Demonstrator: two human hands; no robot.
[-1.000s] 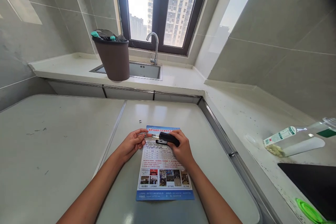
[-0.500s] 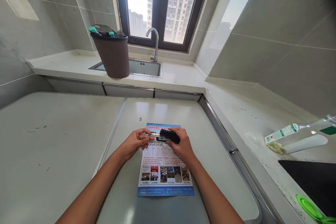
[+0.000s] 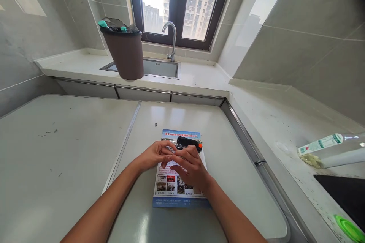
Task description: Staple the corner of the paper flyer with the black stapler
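Observation:
A black stapler [image 3: 186, 142] with an orange bit at its right end lies crosswise over the upper part of a printed flyer [image 3: 171, 201]. My left hand [image 3: 158, 155] is closed at the stapler's left, metal end, fingers curled round it. My right hand [image 3: 189, 167] sits just below the stapler, fingers bent, its fingertips meeting those of my left hand. Whatever lies between the fingertips is hidden. Two small staple pieces [image 3: 156, 124] rest on the white table [image 3: 137, 201] above the flyer.
A brown bin [image 3: 124, 55] stands at the sink [image 3: 162, 69], beside a faucet [image 3: 173, 41]. On the right counter are a clear plastic bottle [image 3: 322, 150], a black panel [image 3: 342, 193] and a green ring-shaped object [image 3: 349, 229]. Dark specks [image 3: 47, 133] dot the table's left half.
My right hand has let go of its grip round the stapler's body and moved down and left to my left fingertips. The stapler's orange end now shows. The view has tilted slightly.

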